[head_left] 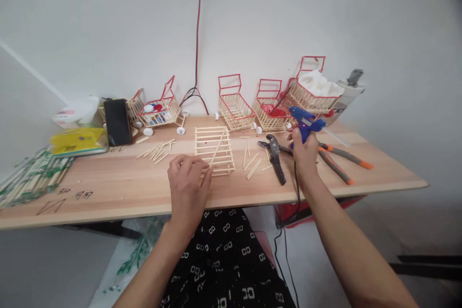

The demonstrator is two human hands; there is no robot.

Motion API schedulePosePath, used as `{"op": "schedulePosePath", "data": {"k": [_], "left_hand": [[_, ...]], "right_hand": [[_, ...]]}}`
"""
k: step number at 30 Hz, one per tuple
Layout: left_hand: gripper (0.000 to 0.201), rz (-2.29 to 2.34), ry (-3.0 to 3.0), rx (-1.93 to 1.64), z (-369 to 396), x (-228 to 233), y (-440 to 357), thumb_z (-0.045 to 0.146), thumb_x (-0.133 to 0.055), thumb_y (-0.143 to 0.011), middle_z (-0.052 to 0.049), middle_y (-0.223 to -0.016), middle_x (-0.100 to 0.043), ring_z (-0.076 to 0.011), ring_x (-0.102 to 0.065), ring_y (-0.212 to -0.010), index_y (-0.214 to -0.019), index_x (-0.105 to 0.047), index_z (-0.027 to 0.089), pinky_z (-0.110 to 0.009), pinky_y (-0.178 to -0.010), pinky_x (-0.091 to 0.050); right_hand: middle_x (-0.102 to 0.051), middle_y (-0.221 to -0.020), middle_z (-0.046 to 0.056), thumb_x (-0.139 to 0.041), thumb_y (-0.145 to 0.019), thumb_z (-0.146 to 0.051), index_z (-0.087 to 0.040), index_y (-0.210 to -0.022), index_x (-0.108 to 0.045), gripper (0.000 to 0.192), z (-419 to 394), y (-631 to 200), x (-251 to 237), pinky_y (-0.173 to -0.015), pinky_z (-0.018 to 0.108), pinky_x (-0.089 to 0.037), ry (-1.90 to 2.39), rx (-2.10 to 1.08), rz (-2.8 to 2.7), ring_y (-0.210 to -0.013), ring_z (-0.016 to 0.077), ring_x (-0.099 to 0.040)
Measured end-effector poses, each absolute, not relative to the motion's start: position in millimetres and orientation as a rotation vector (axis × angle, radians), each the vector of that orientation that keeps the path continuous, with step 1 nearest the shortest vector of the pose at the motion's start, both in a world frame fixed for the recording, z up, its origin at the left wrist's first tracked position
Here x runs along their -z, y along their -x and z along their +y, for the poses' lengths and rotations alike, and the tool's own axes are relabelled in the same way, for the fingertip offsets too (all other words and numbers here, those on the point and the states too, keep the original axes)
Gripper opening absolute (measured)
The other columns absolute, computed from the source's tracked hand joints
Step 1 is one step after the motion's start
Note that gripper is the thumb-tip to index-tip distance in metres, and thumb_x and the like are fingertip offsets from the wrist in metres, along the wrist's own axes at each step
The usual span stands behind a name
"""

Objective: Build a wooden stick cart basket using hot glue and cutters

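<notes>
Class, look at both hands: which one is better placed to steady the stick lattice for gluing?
Left. The left hand already rests at the stick lattice, while the right hand grips the blue glue gun.

The stick grid (214, 149) lay mid-table (119, 187), loose sticks (156, 150) at its 9 o'clock, pliers (275, 156) at 3. Little stick carts (235, 105) sat behind at 12, phone (117, 121) way off at 10, stick bundles (31, 178) at 8.
</notes>
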State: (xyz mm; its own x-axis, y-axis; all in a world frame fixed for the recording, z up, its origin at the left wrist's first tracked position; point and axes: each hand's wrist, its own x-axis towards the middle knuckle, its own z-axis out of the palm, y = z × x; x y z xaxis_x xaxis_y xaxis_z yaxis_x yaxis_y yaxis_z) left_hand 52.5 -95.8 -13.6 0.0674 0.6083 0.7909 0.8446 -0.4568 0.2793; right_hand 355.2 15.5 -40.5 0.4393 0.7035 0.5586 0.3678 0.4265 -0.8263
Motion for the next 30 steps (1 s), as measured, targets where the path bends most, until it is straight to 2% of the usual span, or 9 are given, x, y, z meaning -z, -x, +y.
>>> {"op": "schedulePosePath", "data": {"k": [9, 18, 30], "left_hand": [[0.006, -1.393, 2.145, 1.358, -92.8, 13.8, -72.1, 0.016, -0.070, -0.086, -0.007, -0.093, -0.069, -0.0260, -0.055, -0.098, -0.086, -0.065, 0.019, -0.044, -0.089, -0.042], [0.007, -1.371, 2.205, 1.361, -91.0, 17.1, -84.9, 0.019, -0.071, -0.086, -0.005, -0.093, -0.070, -0.0244, -0.057, -0.097, -0.087, -0.064, 0.021, -0.044, -0.089, -0.040], [0.007, -1.280, 2.197, 1.397, -89.1, 11.5, -66.6, 0.012, -0.067, -0.087, -0.006, -0.090, -0.071, -0.0241, -0.055, -0.096, -0.089, -0.069, 0.019, -0.044, -0.088, -0.044]], "right_hand": [[-0.063, -0.076, 0.001, -0.057, -0.091, -0.048, -0.021, -0.097, -0.061, 0.028, 17.6, -359.0, 39.9, -0.068, 0.036, -0.049, 1.187, -0.261, -1.142, -0.067, 0.0184, -0.058], [-0.064, -0.077, 0.002, -0.056, -0.091, -0.050, -0.022, -0.096, -0.060, 0.029, 18.2, -360.8, 39.8, -0.069, 0.036, -0.049, 1.209, -0.247, -1.132, -0.067, 0.0190, -0.059], [-0.064, -0.079, 0.002, -0.055, -0.092, -0.051, -0.022, -0.092, -0.060, 0.030, 16.8, -361.2, 40.4, -0.068, 0.035, -0.049, 1.212, -0.233, -1.122, -0.068, 0.0177, -0.059]]}}
